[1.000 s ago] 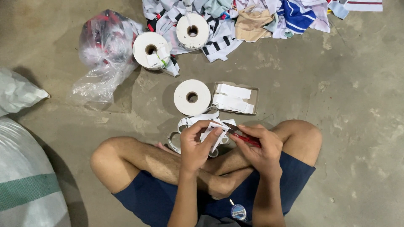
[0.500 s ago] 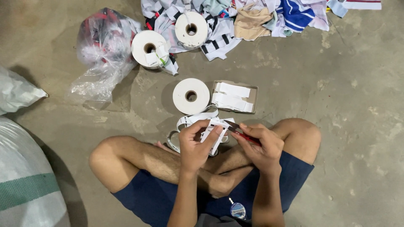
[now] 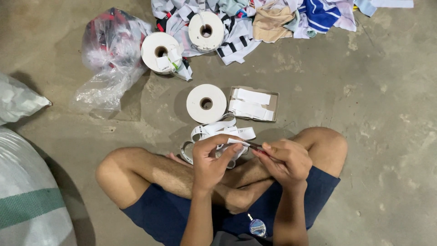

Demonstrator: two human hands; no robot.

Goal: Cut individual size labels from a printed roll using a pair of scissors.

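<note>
the person sits cross-legged on the grey concrete floor [image 3: 364, 136], both hands raised over the lap. the left hand [image 3: 210, 160] is curled closed around a loose white strip of paper labels [image 3: 217, 132], thumb and fingers pinching its end, and the strip loops out beyond the hand toward the floor. the right hand [image 3: 286, 160] is closed around a thin dark red-tipped tool [image 3: 256, 146], whose tip meets the strip just beside the left thumb; what kind of tool it is cannot be told. just past the hands lies a flat white roll of label tape [image 3: 206, 103], and beside it, past the right hand, a shallow grey cardboard tray [image 3: 275, 105] holding cut white labels. farther out are two more white rolls [image 3: 158, 51], a crumpled clear plastic bag [image 3: 111, 59] and a heap of mixed clothes [image 3: 273, 18]. a white woven sack [image 3: 27, 200] lies well off to the left.
</note>
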